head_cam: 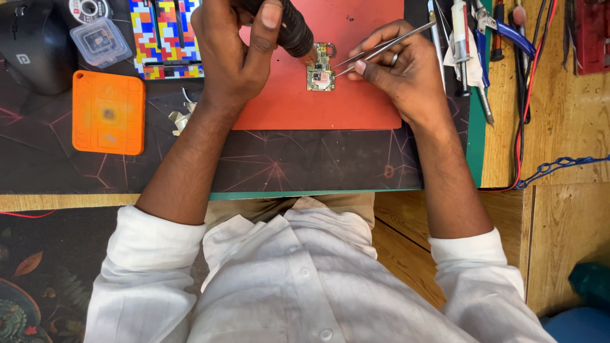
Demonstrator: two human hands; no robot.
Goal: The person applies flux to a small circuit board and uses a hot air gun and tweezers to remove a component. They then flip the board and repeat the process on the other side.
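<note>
- Both of my forearms reach forward from rolled white sleeves and meet over the red mat (356, 38) at the far middle of the surface (559, 114).
- My left hand (235, 54) is wrapped tight around a black ribbed tool (289, 25), thumb laid along it, its tip tilted down onto the upper left of the small circuit board (321, 70).
- My right hand (400, 70) pinches a pair of metal tweezers (381, 47); the fingers are closed on them and the points rest at the right edge of the board. A ring sits on one finger.
- The circuit board lies flat near the middle of the red mat, between my two hands.
- Left of my arm lies an orange rounded-square pad (108, 113) on the dark patterned mat (286, 162), with a clear plastic case (100, 41) and a black mouse (35, 47) beyond it.
- A multicoloured checkered block (166, 38) sits just left of the red mat.
- Right of my hand, blue-handled pliers (505, 28), a syringe-like tube (460, 32) and red and black wires (530, 89) crowd the wooden strip.
- Open room lies on the dark mat's near half, up to its green front edge; a blue chain (559, 165) trails on the wood at right.
</note>
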